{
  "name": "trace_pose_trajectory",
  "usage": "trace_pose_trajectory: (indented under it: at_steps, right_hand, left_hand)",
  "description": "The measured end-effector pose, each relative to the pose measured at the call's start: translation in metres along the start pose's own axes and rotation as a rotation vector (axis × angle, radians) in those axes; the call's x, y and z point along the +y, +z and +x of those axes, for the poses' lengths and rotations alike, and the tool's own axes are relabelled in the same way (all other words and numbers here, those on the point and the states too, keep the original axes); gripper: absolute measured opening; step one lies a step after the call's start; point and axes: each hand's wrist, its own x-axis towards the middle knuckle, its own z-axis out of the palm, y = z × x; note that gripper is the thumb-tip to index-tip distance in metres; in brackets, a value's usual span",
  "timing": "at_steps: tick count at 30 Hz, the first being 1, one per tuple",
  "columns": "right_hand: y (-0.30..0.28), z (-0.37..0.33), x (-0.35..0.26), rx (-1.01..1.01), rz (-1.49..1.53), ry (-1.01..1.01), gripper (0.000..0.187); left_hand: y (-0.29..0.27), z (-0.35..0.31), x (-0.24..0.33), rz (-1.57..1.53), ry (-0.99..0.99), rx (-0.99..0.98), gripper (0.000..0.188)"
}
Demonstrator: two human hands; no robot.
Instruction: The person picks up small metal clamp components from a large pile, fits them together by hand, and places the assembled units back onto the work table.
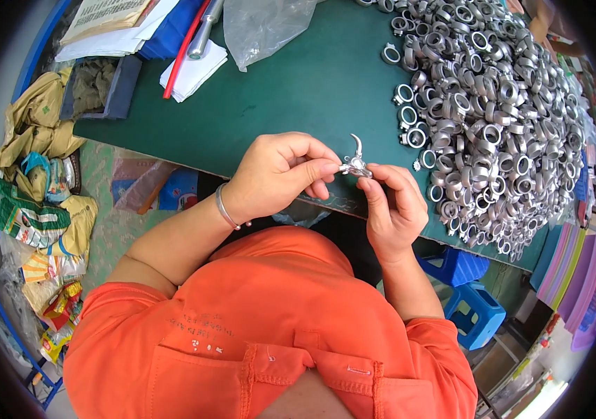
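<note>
My left hand (270,174) and my right hand (394,206) meet over the near edge of the green table (298,98). Between their fingertips is a small shiny silver metal part (356,165), with a thin curved prong rising from its top. My left thumb and forefinger pinch its left side. On its right side the right thumb and fingers are closed on it. Fingertips cover some of the part, so its full shape is hidden. To the right of my hands lies a large heap of grey metal rings (486,119), several of them loose at its left border.
At the back left lie a red rod (187,49), a metal-handled tool (204,31), white paper (196,73) and a clear plastic bag (266,28). A dark box (120,87) holds greyish material. Crumpled sacks (39,209) fill the left side. A blue stool (478,315) stands right.
</note>
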Motion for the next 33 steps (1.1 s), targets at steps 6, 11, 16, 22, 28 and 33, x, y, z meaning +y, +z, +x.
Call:
trace_pose_trajectory:
  at_steps: [6, 11, 16, 22, 28, 33]
  right_hand:
    - [0.0004, 0.0003, -0.0001, -0.016, -0.005, 0.015, 0.015]
    - [-0.0014, -0.0003, 0.0016, -0.016, -0.014, 0.014, 0.014]
    - [-0.0001, 0.0014, -0.0004, -0.028, -0.016, 0.009, 0.014]
    - [0.0004, -0.0016, 0.0021, -0.014, 0.001, 0.005, 0.015]
    - [0.0006, -0.0029, 0.0043, -0.004, 0.028, -0.007, 0.015]
    - [0.0005, -0.0042, 0.0043, -0.013, 0.045, 0.009, 0.016]
  left_hand:
    - [-0.0007, -0.0009, 0.0004, -0.014, 0.000, 0.005, 0.010]
    - [0.0010, 0.0001, 0.0003, 0.002, 0.012, -0.003, 0.010]
    - [-0.0008, -0.0006, 0.0003, 0.001, 0.014, -0.002, 0.010]
    - [-0.0010, -0.0002, -0.0020, -0.004, 0.035, -0.011, 0.009]
    - [0.0000, -0.0003, -0.0030, 0.058, 0.056, 0.005, 0.009]
    - [0.0010, -0.0024, -0.0051, 0.102, 0.132, 0.011, 0.009]
